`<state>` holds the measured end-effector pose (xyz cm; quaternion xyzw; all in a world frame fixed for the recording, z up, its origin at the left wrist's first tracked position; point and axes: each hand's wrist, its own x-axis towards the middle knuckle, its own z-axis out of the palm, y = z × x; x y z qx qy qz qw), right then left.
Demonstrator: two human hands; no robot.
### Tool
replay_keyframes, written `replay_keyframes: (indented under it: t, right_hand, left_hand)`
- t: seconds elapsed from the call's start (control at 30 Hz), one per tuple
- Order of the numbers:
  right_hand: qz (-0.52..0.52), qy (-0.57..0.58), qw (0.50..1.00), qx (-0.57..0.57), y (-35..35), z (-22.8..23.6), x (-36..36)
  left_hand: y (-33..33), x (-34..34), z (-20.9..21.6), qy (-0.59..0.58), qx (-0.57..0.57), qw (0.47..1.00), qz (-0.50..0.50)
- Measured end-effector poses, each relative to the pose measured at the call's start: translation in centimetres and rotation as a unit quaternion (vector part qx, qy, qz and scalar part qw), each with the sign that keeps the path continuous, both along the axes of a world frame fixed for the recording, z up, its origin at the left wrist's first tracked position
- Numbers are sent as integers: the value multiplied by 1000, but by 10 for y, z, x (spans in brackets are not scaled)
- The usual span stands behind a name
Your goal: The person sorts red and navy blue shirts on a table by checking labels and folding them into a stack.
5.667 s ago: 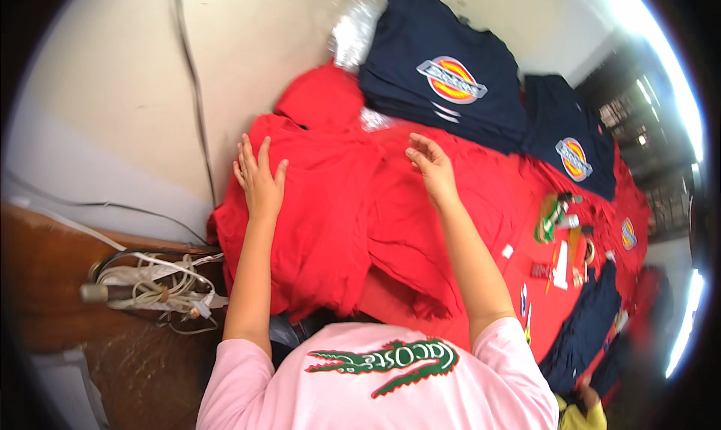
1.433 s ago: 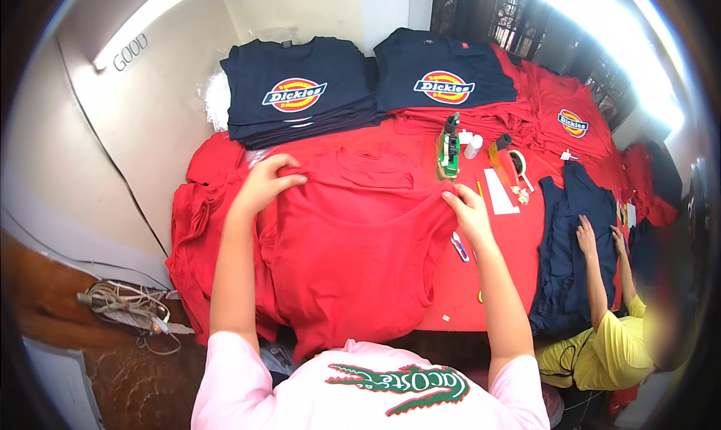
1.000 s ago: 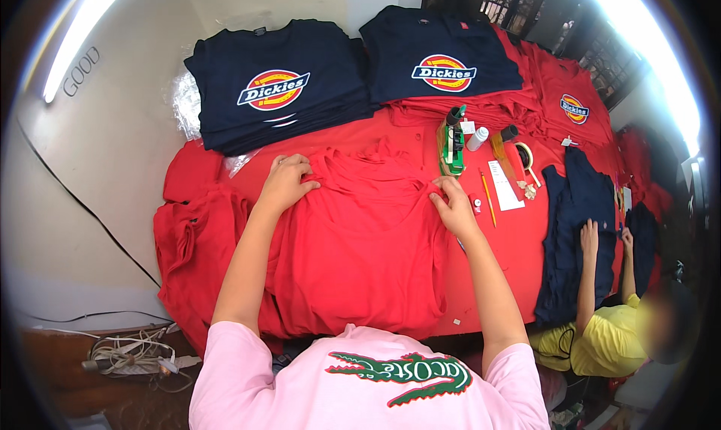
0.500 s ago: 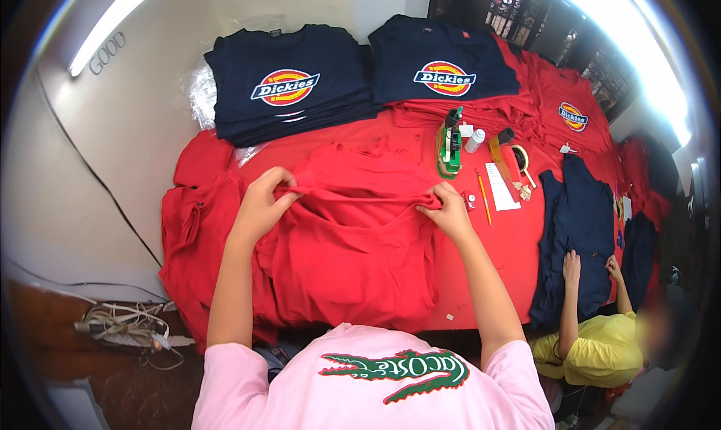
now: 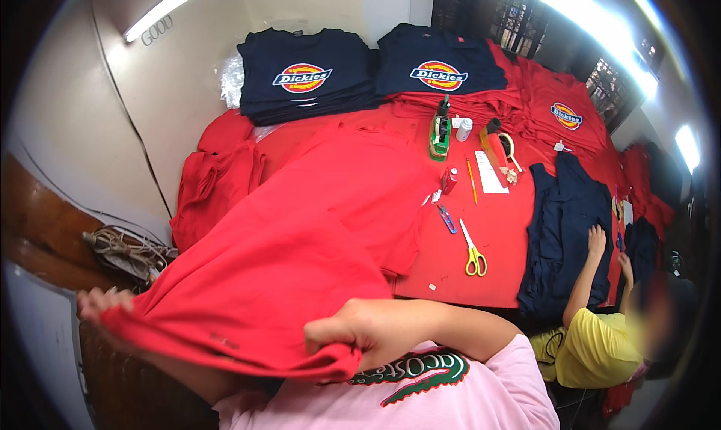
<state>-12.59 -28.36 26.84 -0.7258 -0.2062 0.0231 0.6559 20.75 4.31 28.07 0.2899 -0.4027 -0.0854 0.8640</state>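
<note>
A red garment (image 5: 278, 257), apparently a shirt, stretches from the table toward me, its near edge lifted over the table's front. My left hand (image 5: 105, 304), a little smeared by motion, grips one corner of that edge at the far left. Close to my chest, my right hand (image 5: 353, 332) is closed round the other end of the same edge, fingers curled into the cloth. Between the hands the fabric hangs taut with a slight sag. The garment's far part still lies on the red table (image 5: 443, 250).
Stacks of navy shirts (image 5: 308, 58) stand at the back. Yellow-handled scissors (image 5: 475, 260), small blue thread snips (image 5: 447, 218), a pencil (image 5: 472, 181) and a green tape dispenser (image 5: 440, 133) lie right of the garment. A co-worker in yellow (image 5: 601, 344) handles navy garments (image 5: 563, 242) at the right.
Both hands have moved left and toward me, drawing the red garment's edge off the table. The scissors and snips, hidden before, now show. The co-worker's hands have shifted slightly.
</note>
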Motion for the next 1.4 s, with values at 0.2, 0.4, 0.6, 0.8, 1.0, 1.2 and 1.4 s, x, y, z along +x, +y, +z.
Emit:
replay_keyframes:
  t: [0.2, 0.4, 0.6, 0.8, 1.0, 1.2, 1.4]
  right_hand:
    - [123, -73, 989, 39, 31, 15, -25]
    - [52, -205, 973, 94, 24, 23, -52]
    - [-211, -120, 965, 101, -29, -1, -58]
    - [-522, 10, 853, 9, -128, -47, -2]
    - [-649, 132, 746, 67, -279, -200, 36]
    - [-665, 150, 729, -65, -333, -277, 77]
    - [-670, 136, 713, -152, -333, -264, 84]
  left_hand:
    - [130, -68, 71, -240, -139, 960, -29]
    - [181, -62, 92, -308, -84, 936, 150]
    - [-24, 18, 78, -136, 12, 990, -17]
    - [-282, 89, -9, -240, 358, 889, 154]
    - [-475, 127, -125, -307, 530, 766, -196]
    - [-551, 179, -231, -362, 526, 750, -174]
    - [-584, 182, -255, -482, 527, 670, -202]
